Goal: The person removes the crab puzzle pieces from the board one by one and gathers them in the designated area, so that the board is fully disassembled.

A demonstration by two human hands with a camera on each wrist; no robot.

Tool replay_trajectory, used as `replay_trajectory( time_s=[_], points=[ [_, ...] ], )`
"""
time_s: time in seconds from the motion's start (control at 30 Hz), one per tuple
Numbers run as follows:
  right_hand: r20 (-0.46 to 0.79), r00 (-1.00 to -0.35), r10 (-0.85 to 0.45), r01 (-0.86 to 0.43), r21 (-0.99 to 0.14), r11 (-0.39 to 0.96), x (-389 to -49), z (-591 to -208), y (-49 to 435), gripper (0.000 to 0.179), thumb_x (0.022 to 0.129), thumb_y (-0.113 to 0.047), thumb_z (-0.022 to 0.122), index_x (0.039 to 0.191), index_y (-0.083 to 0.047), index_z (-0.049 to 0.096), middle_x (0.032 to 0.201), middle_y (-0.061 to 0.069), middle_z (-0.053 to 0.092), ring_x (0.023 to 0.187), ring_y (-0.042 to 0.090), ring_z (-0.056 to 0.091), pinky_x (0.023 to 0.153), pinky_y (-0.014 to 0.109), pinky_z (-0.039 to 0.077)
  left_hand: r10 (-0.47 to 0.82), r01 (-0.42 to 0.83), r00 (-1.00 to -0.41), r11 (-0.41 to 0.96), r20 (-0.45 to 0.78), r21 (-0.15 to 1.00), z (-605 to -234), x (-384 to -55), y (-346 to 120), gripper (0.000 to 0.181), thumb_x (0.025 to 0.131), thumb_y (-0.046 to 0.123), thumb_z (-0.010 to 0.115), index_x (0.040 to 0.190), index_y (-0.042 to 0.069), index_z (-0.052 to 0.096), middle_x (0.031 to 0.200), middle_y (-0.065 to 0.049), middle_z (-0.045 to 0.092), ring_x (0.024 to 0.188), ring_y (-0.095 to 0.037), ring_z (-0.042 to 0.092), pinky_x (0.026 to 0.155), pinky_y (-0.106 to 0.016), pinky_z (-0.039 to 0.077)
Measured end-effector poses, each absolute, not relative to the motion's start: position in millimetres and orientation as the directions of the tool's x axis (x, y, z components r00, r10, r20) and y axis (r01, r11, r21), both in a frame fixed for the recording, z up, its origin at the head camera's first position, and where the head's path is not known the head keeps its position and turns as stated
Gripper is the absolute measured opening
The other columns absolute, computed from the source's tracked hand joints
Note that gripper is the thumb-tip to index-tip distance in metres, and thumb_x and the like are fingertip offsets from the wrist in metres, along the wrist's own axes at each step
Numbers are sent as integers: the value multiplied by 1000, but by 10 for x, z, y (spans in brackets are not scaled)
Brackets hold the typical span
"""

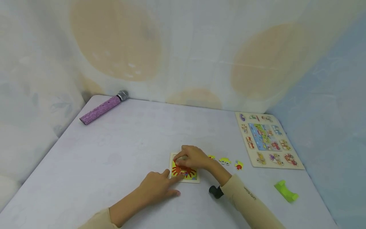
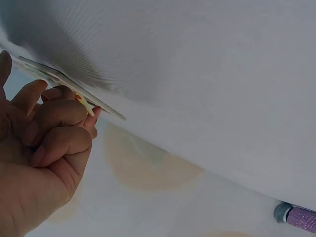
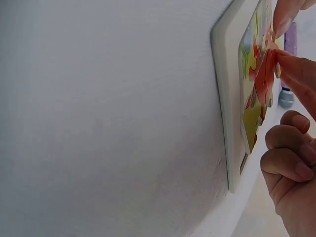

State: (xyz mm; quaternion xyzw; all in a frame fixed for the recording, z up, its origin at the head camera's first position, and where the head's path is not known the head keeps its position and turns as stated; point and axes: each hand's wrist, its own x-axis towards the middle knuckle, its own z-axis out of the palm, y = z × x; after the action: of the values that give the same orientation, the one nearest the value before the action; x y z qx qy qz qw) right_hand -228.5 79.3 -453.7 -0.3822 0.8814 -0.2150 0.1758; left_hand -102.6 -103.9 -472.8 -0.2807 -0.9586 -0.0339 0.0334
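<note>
A small square wooden puzzle board [image 1: 186,181], with a red crab picture on yellow, lies at the table's front middle. My right hand [image 1: 194,158] pinches an orange-red puzzle piece [image 3: 270,44] between thumb and index finger over the board's left part. In the right wrist view its other fingers are curled. From the near side, my left hand [image 1: 157,187] reaches in with the index finger stretched onto the board's lower edge area. Its thumb is held apart. The left wrist view shows the board [image 2: 108,109] edge-on beside the left hand's [image 2: 49,148] curled fingers.
Loose yellow puzzle pieces [image 1: 225,161] lie right of the board, partly behind the right wrist. A black object [image 1: 215,192] shows under the right sleeve. A green block [image 1: 286,191] and a larger puzzle board [image 1: 248,154] are at right; a purple microphone [image 1: 101,111] lies back left.
</note>
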Motion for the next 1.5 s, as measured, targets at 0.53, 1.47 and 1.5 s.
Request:
replay_trajectory(
  time_s=[0.53, 1.47, 1.5],
  points=[
    [-184, -623, -760, -516, -634, 577, -2378, -4514, 790, 21, 88, -22, 70, 107, -19, 79, 77, -4, 51, 74, 10, 44, 65, 23, 32, 462, 464, -886, 885, 41, 47, -4692, -1064, -905, 56, 91, 63, 56, 138, 33, 58, 78, -6, 59, 44, -13, 34, 44, -25, 29],
    [-81, -649, -757, -674, -400, 621, -2156, -4610, 899, 29, 86, -36, 77, 112, -22, 77, 82, -6, 47, 63, 6, 38, 57, 20, 28, 400, 386, -916, 896, -26, 218, -4611, -1434, -1373, 106, 69, 79, 68, 153, 20, 40, 88, -5, 53, 51, -12, 33, 49, -27, 32],
    [-70, -643, -763, -687, -387, 615, -2148, -4617, 894, 29, 87, -36, 76, 112, -22, 77, 82, -6, 46, 63, 5, 38, 57, 19, 28, 394, 377, -918, 901, -45, 216, -4616, -1461, -1364, 110, 68, 81, 68, 154, 19, 38, 90, -6, 54, 51, -13, 34, 50, -27, 32]
  ],
)
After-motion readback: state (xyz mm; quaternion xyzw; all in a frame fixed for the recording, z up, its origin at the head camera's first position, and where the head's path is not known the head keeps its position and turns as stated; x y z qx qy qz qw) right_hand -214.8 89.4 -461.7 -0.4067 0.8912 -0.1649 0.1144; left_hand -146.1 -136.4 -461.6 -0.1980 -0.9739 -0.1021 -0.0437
